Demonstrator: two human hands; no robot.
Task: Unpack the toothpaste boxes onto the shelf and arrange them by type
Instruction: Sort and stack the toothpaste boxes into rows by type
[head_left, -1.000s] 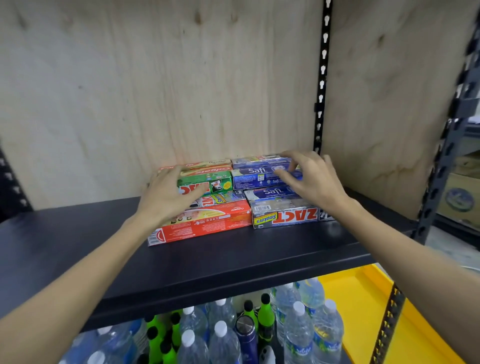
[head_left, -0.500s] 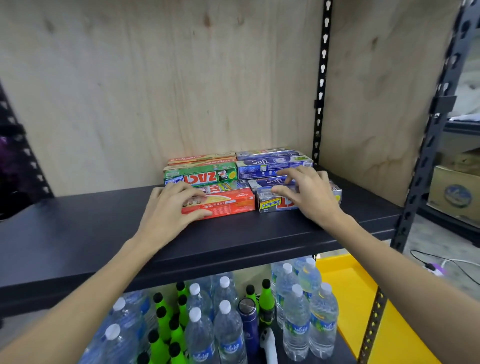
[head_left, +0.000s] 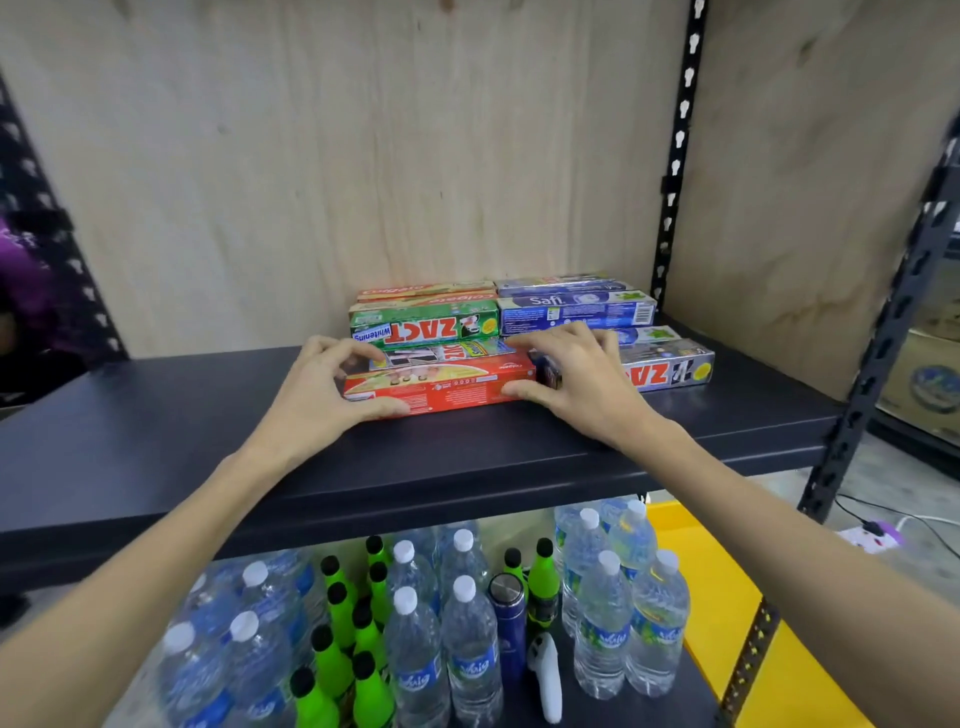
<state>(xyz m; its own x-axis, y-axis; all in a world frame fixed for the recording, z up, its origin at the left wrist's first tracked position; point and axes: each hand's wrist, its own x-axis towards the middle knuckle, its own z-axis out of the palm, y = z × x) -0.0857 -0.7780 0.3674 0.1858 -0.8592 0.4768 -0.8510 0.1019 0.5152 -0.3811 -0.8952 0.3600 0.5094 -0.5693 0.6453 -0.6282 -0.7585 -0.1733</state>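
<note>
Red toothpaste box (head_left: 441, 387) at shelf (head_left: 156, 415) front, gripped at left end by left hand (head_left: 322, 395), right end by right hand (head_left: 576, 382).

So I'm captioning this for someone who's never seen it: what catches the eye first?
The bright cluster of toothpaste boxes at the back of the dark shelf, against the plywood. The left hand and right hand grip the ends of the red box in front. Below stand water bottles and green bottles.
</note>
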